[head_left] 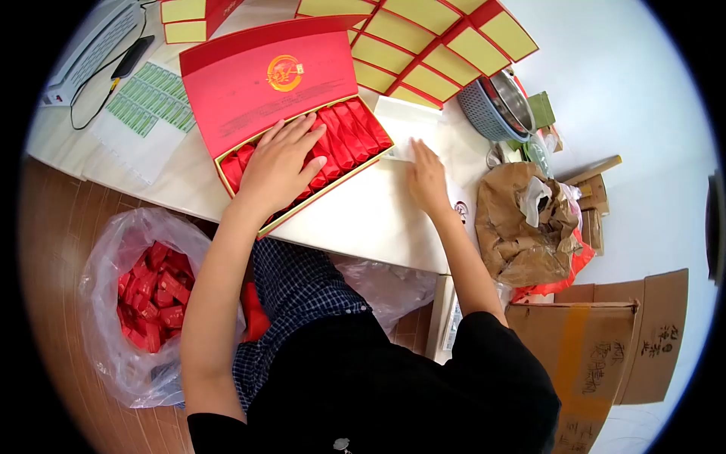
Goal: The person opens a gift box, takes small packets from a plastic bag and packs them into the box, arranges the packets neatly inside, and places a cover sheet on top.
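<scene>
On the table stands an open red gift box [276,72] with a gold rim, its lid tilted back and a gold emblem inside the lid. Rows of shiny red foil packets [344,136] fill it. My left hand [280,166] lies across the packets on the left side of the box, fingers spread, covering some of them. To the right of the box, my right hand [429,181] rests with its fingers stretched out at the edge of a flat white piece [404,117], perhaps sheets or a shallow tray. Nothing shows in its grasp.
Stacked red-and-yellow boxes [423,45] stand at the back. A sticker sheet [155,98] and a machine [94,49] with a cable are at left. A clear bag of red packets [155,291] sits on the floor. Right: basins [491,106], a brown bag [522,227], cartons [597,356].
</scene>
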Available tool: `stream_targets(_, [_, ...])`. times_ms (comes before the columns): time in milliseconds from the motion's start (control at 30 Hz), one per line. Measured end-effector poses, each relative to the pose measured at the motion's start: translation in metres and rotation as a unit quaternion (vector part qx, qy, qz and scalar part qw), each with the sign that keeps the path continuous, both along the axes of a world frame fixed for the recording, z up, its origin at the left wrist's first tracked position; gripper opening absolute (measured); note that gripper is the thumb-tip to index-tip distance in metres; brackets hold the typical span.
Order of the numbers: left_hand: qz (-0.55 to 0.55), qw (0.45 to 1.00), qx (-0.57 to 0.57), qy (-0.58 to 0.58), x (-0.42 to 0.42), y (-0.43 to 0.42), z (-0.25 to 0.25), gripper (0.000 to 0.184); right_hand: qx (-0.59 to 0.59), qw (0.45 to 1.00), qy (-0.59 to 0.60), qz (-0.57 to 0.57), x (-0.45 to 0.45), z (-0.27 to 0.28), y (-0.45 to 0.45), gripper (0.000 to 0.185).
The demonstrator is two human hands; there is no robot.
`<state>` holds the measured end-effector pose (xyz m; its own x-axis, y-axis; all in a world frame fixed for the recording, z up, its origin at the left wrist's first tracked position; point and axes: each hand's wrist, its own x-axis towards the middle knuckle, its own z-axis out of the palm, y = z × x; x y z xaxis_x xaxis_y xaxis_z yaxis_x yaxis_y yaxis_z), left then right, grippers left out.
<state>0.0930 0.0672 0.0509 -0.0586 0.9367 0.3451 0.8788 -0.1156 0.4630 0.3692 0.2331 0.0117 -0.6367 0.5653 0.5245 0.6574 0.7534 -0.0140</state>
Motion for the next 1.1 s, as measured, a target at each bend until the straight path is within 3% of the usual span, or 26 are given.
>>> stream_targets(33, [0.006,1.000,-0.002,-0.001,0.000,-0.001,0.000,0.050,-0.002,1.000,-0.001,0.006,0.007,-0.001,0.002,0.035])
stream_targets(100, [0.007,1.000,-0.003,-0.002,0.000,-0.001,0.000,0.051,-0.047,0.993,0.043,-0.102,0.034,0.002,0.007,0.039])
stream_targets(300, [0.003,1.000,0.002,-0.002,0.001,0.000,0.000,0.050,-0.029,0.962,0.022,-0.270,0.097,-0.026,0.017,0.031])
stream_targets(533, [0.005,1.000,0.003,-0.005,0.001,-0.001,0.003,0.049,-0.009,0.956,0.054,-0.289,0.090,-0.024,0.008,0.020])
stream_targets(867, [-0.002,1.000,0.006,0.004,0.000,-0.001,0.002,0.050,0.022,0.957,0.129,-0.259,0.092,-0.025,0.006,0.013])
stream_targets(933, [-0.007,1.000,-0.002,0.020,-0.002,-0.002,0.002,0.051,-0.004,0.950,0.245,-0.194,0.091,-0.020,0.005,0.009])
stream_targets(1100, [-0.055,0.998,-0.028,-0.017,-0.019,-0.011,0.007,0.051,-0.065,0.927,0.362,-0.070,0.062,0.040,-0.025,0.007])
